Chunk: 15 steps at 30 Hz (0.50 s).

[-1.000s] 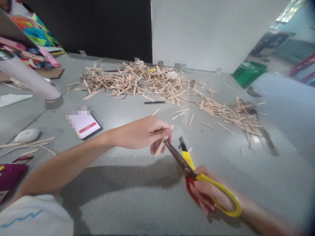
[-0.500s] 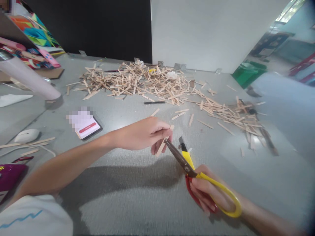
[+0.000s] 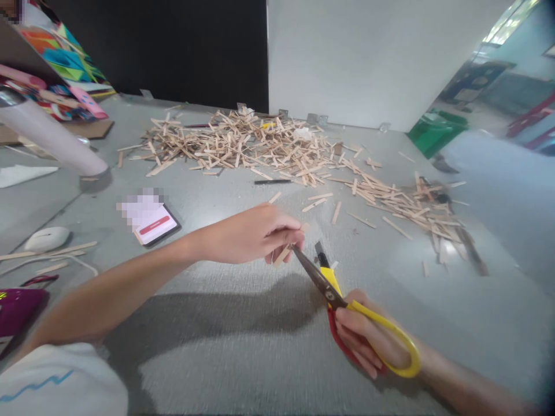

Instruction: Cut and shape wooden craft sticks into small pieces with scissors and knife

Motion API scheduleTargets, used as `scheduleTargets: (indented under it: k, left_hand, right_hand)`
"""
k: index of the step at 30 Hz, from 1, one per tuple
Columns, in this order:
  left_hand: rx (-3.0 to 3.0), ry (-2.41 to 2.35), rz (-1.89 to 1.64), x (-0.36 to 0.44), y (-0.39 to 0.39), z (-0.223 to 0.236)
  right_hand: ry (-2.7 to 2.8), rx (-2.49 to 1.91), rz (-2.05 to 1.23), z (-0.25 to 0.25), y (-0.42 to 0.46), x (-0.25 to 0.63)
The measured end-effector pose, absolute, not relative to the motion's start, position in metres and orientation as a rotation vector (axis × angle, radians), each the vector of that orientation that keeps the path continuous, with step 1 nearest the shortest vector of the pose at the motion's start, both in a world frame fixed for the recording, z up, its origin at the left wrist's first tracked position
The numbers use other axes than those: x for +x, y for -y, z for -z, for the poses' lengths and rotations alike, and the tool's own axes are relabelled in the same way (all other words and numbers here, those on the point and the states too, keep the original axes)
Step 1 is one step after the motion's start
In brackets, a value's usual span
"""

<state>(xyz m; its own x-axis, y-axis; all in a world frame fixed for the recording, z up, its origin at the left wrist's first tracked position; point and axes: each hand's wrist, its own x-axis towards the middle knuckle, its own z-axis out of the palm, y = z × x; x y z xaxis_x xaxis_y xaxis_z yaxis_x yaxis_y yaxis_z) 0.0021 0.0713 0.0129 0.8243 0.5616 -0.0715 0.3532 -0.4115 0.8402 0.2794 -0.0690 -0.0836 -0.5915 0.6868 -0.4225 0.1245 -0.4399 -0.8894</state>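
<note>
Open tabletop [image 3: 217, 370] between sleeve [image 3: 87, 381] and scissors [image 3: 330, 296], stick pile [image 3: 243, 144] barring the back, yellow tool [image 3: 330, 278] beside the blades [image 3: 309, 267]

Background and surroundings. A gray tabletop [image 3: 225, 381], finely streaked, fills the foreground; a seam [image 3: 58, 212] crosses its left part, and soft glare lightens patches of its surface. Along the rear edge stand two upright panels, black [image 3: 182, 52] at left and white [image 3: 373, 58] at right, meeting at a vertical joint, with small brackets [image 3: 318, 119] at their base. Upper right, blurred: a bright window [image 3: 514, 22], a pale blue wall [image 3: 535, 37] and dark blue furniture [image 3: 474, 84].
</note>
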Motion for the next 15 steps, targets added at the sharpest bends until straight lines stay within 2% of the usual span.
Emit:
scheduleTargets:
  k: [15]
  left_hand:
    - [2.146,-0.705,-0.210,0.0014,-0.0690,-0.0183]
  right_hand:
    - [1.457,-1.291,-1.948,0.0805,0.0661,0.2766]
